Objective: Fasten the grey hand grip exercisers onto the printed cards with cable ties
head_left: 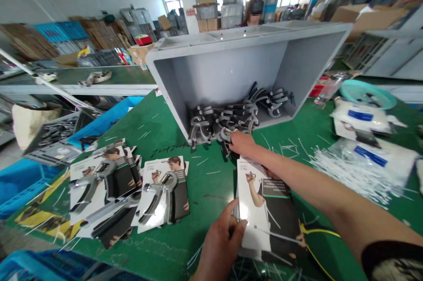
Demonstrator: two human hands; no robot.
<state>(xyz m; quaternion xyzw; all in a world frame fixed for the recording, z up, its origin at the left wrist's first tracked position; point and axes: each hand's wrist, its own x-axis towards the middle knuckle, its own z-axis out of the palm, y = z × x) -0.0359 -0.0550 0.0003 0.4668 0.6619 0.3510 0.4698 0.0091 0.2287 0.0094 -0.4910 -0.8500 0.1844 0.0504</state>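
My left hand (222, 239) pinches the left edge of a printed backing card (253, 204), thumb on top. A white cable tie (277, 233) lies across this card, which seems to top a stack. My right hand (243, 144) reaches to the front of a grey bin (231, 62) tipped on its side, its fingers closed around a hand grip strengthener (226, 133); the fingertips are partly hidden. More grey-and-black hand grip strengtheners (238, 113) are heaped inside the bin. To the left, a carded hand grip strengthener (168, 201) lies beside a pile of carded ones (94, 184).
Loose white cable ties (353, 175) are heaped at right beside plastic bags (383, 155) and a turquoise basin (368, 93). A yellow cord (319, 231) hangs near my right forearm. Blue crates (109, 118) stand left of the green table (158, 250). A person (254, 9) is behind the bin.
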